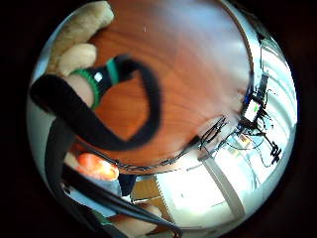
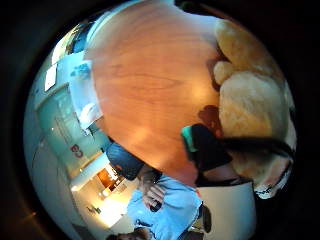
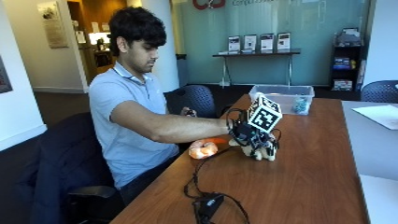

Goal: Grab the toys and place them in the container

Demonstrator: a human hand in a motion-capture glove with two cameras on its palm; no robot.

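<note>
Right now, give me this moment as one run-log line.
right hand: on beige plush toy, table | orange toy: table edge, untouched | container: far end, one toy inside

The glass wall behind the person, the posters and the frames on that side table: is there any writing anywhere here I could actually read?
"C3": red sign on the glass wall, seen in the thumb side palm view.
Grey lettering on the glass wall, beside a red logo: cut off and too blurred to read.
Framed sheets on the side table: too small.
Wall poster: too small.
Plush toy, container: no text visible.

Tan plush toy [image 1: 79, 37] close against palm, over wooden table [image 1: 188, 74]; orange toy [image 1: 96, 166] at table edge.
</note>
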